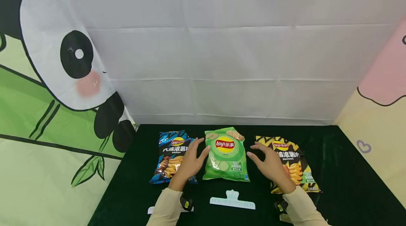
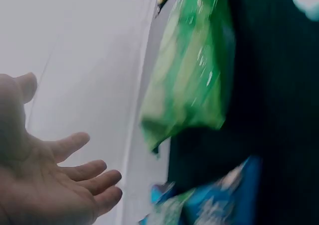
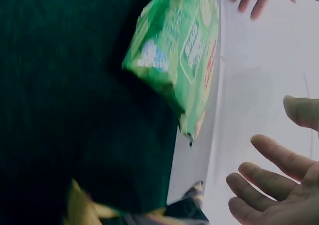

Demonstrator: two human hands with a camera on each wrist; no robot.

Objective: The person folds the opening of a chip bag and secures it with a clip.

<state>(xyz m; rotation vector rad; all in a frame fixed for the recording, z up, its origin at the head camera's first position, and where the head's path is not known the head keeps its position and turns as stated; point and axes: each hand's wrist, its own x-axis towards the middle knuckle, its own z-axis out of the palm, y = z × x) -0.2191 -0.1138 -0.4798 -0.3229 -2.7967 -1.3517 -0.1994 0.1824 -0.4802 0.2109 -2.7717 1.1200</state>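
A green Lay's chip bag [image 1: 225, 164] lies on the dark table between my two hands. My left hand [image 1: 191, 161] is held at its left side, fingers spread and holding nothing, overlapping the blue chip bag [image 1: 171, 157]. On the other side, my right hand [image 1: 270, 164] is spread too, thumb and fingertips pointing at the green bag, and it partly covers a black-and-yellow chip bag [image 1: 296, 164]. Both wrist views show a gap between the open palms and the green bag. In front of that bag lies a pale bag clip [image 1: 232, 202] with a long toothed bar.
A second clip [image 1: 150, 210] shows partly behind my left wrist, and another clip [image 1: 285, 218] is mostly hidden by my right sleeve [image 1: 301, 205]. The dark green tablecloth [image 1: 330, 169] ends at a white backdrop [image 1: 234, 78] along the back. A cartoon-printed cloth [image 1: 57, 183] hangs at the left.
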